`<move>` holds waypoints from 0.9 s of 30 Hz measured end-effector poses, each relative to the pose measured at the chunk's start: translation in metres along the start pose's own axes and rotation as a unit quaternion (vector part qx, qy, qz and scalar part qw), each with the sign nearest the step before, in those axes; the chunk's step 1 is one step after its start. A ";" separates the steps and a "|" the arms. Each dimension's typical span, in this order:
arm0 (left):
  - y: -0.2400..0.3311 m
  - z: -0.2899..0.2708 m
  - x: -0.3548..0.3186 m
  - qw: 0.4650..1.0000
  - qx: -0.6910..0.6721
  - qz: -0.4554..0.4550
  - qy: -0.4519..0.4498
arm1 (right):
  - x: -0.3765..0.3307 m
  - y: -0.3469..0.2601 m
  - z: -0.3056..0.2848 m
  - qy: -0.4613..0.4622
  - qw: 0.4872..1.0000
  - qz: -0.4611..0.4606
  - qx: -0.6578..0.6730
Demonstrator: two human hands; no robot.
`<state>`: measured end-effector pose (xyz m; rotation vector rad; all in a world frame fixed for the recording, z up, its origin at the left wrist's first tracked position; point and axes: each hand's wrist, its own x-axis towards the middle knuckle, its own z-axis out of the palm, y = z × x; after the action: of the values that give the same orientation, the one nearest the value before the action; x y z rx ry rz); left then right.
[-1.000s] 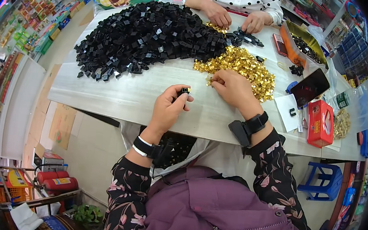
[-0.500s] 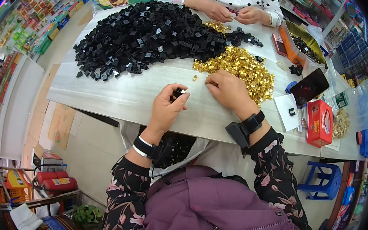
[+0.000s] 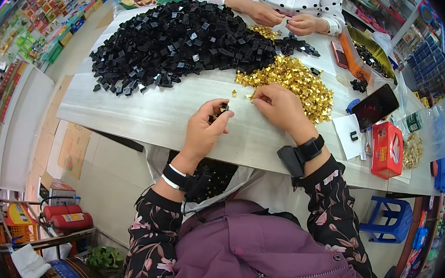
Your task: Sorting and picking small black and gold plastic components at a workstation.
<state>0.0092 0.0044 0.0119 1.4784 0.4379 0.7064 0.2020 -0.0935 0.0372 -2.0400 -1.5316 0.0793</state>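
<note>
My left hand (image 3: pixel 204 129) is closed around small black plastic pieces (image 3: pixel 217 112), held between thumb and curled fingers above the table's near side. To its right, my right hand (image 3: pixel 280 108) rests low over the table with bent fingers drawn together; anything between its fingertips is hidden. Those fingertips touch down beside the near edge of a pile of small gold metal clips (image 3: pixel 306 91). One loose gold clip (image 3: pixel 234 93) lies on the table between my two hands. A large heap of black plastic pieces (image 3: pixel 172 47) spreads behind my left hand.
Across the white table (image 3: pixel 149 115), a co-worker's hands (image 3: pixel 283 20) pinch something small. Along the right side are an orange-walled box (image 3: pixel 353 52) of black pieces, a smartphone (image 3: pixel 376 106), white paper (image 3: pixel 346 136) and a red tin (image 3: pixel 387 150). A blue stool (image 3: pixel 387 219) stands below.
My left hand has tilted slightly, showing more of the black pieces in it. My right hand has shifted a little to the right. The co-worker's hands have moved slightly apart.
</note>
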 end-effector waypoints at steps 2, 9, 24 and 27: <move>0.002 0.000 0.000 1.000 0.003 -0.010 -0.010 | 0.002 0.005 0.002 0.043 0.997 -0.013 0.063; 0.005 0.005 0.000 1.000 0.001 -0.015 -0.001 | 0.004 -0.009 0.005 -0.017 0.936 0.091 0.340; 0.002 0.006 -0.001 0.998 0.057 -0.010 -0.027 | -0.005 -0.029 0.001 -0.164 0.854 0.089 0.486; 0.001 0.005 -0.002 0.997 0.071 0.000 -0.039 | -0.004 -0.028 0.001 -0.190 0.817 0.114 0.532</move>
<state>0.0111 -0.0002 0.0127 1.6345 0.4363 0.6258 0.1757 -0.0923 0.0491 -1.2664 -1.0054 1.2125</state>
